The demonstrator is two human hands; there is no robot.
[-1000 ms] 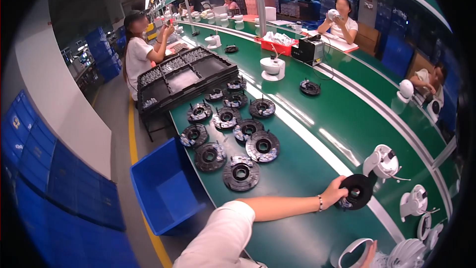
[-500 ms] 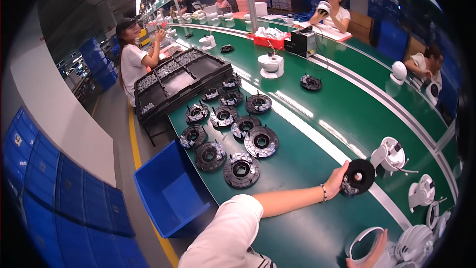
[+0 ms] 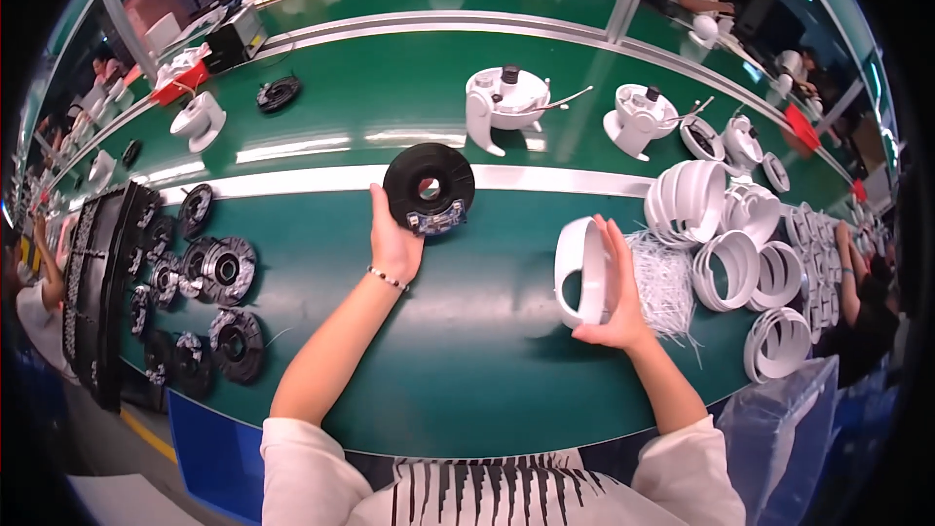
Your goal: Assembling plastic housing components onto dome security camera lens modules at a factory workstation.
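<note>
My left hand point(image 3: 394, 244) grips a round black disc-shaped part point(image 3: 453, 170) with a hole in its middle and small electronic pieces along its lower edge. It is held up over the green table, near the white rail. To the right, my right hand point(image 3: 621, 297) is closed around a white plastic ring housing point(image 3: 581, 268), which stands on edge with an opening in its wall. Disc and ring are apart. Beside my right hand lies a heap of thin white strips point(image 3: 664, 282). Several more white rings point(image 3: 726, 271) are piled just beyond it.
Several black discs point(image 3: 234, 268) lie at the left, next to a black tray rack point(image 3: 97, 282). A blue bin point(image 3: 219, 453) stands below the table's edge. White device bodies point(image 3: 506, 97) sit on the green belt point(image 3: 390, 88) behind the rail. Other people work around.
The view has swung to the right. The black disc is now held up in front of me, and my right hand has lifted the white ring from beside the pile.
</note>
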